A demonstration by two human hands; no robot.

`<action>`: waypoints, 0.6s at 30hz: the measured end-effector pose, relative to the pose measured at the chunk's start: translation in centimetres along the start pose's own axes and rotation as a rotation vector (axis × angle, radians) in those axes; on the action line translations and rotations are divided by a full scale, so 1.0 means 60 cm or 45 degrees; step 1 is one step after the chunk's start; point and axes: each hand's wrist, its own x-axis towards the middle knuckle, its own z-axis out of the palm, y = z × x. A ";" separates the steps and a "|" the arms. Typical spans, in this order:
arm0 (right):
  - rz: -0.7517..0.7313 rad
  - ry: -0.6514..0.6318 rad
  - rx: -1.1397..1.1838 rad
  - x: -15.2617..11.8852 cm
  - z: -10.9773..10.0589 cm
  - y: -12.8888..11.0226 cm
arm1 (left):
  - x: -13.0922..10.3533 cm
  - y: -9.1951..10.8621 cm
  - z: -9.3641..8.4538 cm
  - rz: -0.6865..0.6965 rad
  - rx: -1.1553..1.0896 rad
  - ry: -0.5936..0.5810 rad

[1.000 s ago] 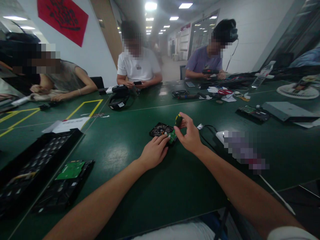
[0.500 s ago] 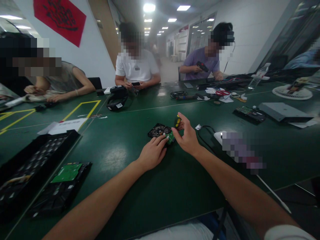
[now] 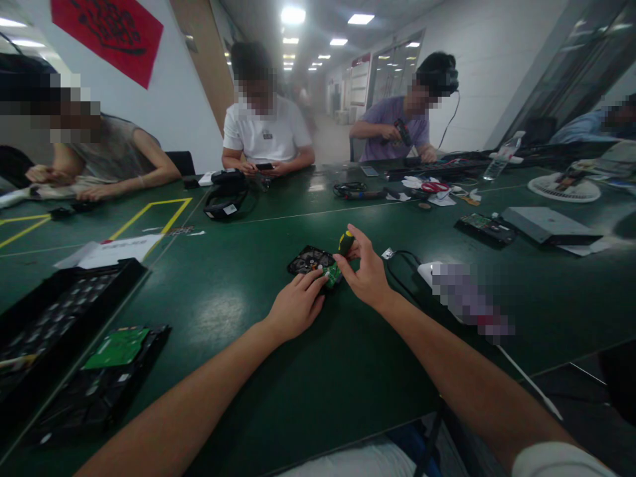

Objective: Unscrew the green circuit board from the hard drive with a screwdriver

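Observation:
A hard drive (image 3: pixel 304 258) with a green circuit board (image 3: pixel 330 274) lies on the table in front of me. My left hand (image 3: pixel 297 301) rests over its near side, fingers on the board's edge, steadying it. Between the thumb and fingers of my right hand (image 3: pixel 365 273) is a screwdriver (image 3: pixel 345 242) with a black and yellow handle, tilted above the board. Its tip is too small to make out. Part of the drive is hidden beneath my left fingers.
At left stand a long black tray (image 3: pixel 74 318) and another drive-like unit with a green board (image 3: pixel 116 348). A power strip (image 3: pixel 457 298) with its cable is at right. Beyond are a drive (image 3: pixel 484 228), a grey metal box (image 3: pixel 550 225) and a bottle (image 3: pixel 503 158). Several people sit around the table.
The whole view has shifted slightly. The screwdriver handle leans over more to the right at its top than before. Both hands stay at the hard drive.

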 end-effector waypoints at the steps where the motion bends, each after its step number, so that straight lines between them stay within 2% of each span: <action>1: -0.006 -0.003 -0.006 0.000 0.000 -0.001 | 0.000 -0.001 0.001 -0.001 -0.001 0.002; 6: 0.008 -0.067 0.026 0.001 -0.003 -0.004 | -0.002 -0.003 0.002 -0.001 -0.023 0.024; 12: 0.001 -0.022 -0.010 0.000 -0.003 -0.002 | 0.000 -0.001 0.000 -0.012 -0.011 0.016; 18: -0.002 -0.055 0.023 0.000 -0.001 -0.001 | 0.000 0.000 -0.002 -0.006 -0.013 -0.002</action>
